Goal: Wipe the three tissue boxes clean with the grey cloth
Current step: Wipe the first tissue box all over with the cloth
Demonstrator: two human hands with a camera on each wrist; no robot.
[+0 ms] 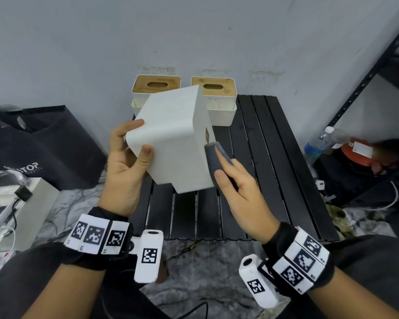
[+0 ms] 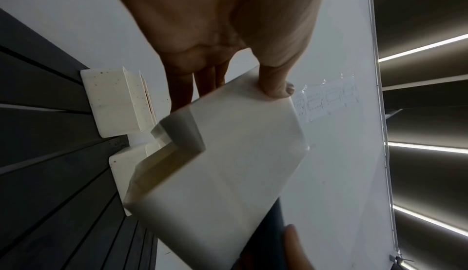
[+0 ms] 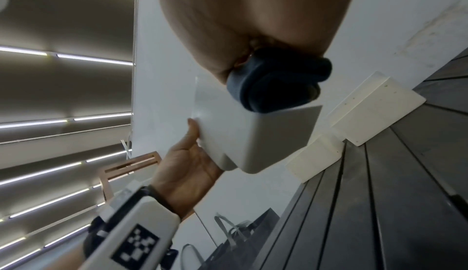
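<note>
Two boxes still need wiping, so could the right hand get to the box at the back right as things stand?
Probably yes: the right hand with the cloth has bare table before the back right box; the lifted box sits left.

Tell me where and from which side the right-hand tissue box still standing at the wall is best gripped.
Probably by its two short side walls, reaching from the front and above. The right-hand tissue box stands upright on the black slatted table, its back close to the wall and its neighbour on the left, so the front and right are free. Its wooden lid looks separate; avoid lifting there.
</note>
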